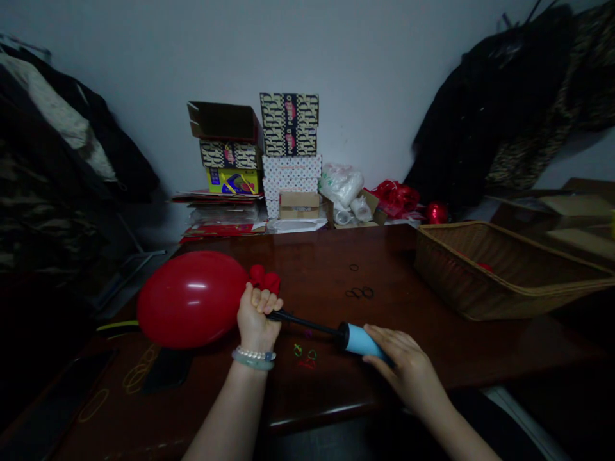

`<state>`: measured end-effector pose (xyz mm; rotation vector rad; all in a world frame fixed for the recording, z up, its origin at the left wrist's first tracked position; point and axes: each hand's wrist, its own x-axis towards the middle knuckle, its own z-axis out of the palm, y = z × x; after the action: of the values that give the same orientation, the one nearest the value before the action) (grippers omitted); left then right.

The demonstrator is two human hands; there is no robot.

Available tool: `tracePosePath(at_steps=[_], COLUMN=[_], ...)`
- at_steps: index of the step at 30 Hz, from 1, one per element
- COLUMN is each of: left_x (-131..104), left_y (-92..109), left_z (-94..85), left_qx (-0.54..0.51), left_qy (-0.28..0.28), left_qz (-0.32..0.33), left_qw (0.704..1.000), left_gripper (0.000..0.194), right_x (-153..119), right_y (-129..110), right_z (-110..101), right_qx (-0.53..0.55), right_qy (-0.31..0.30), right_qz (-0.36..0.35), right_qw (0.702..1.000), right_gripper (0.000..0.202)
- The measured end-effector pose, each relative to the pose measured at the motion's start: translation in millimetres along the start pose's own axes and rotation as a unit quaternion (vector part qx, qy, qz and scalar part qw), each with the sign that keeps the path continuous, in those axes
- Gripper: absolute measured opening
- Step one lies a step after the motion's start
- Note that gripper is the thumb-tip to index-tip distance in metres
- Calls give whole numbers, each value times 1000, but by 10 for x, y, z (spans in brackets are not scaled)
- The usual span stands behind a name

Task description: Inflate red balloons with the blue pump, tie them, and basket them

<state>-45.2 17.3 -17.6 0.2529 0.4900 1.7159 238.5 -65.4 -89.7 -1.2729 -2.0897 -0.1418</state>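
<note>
A large, inflated red balloon (195,299) lies on its side at the left, its narrow end running to my left hand (259,314). My left fist is closed around the balloon's neck, at the black end of a hand-held balloon pump (362,342). The exact join of neck and pump is hidden by my fingers. From there a thin black rod leads to the pump's light blue barrel, which my right hand (401,362) grips. Some deflated red balloons (265,279) sit just behind my left fist.
A wicker basket (473,301) stands at the right. Black rubber bands (360,292), small coloured bands (306,355) and larger yellowish bands (139,371) lie on the brown table (307,256). Stacked boxes (291,125) and plastic bags (342,184) are at the back wall; coats hang on both sides.
</note>
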Motion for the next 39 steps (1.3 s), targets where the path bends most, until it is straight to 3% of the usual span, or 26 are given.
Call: tracePosePath(at_steps=[7, 19, 27, 39], left_x=[-48, -138, -162, 50], left_y=[-71, -262, -354, 45], left_z=[22, 53, 50, -37], left_qx=[-8, 9, 30, -5], left_qy=[9, -3, 29, 15], left_qz=[-12, -36, -47, -8], left_qw=[1000, 999, 998, 1000], left_gripper=[48, 51, 49, 48], right_x=[94, 353, 220, -7], right_y=[-187, -609, -523, -216], right_z=[35, 279, 280, 98], right_qx=[4, 44, 43, 18], right_qy=[18, 42, 21, -36], right_qz=[0, 2, -11, 21], right_qw=[1000, 998, 999, 999], right_gripper=[38, 40, 41, 43])
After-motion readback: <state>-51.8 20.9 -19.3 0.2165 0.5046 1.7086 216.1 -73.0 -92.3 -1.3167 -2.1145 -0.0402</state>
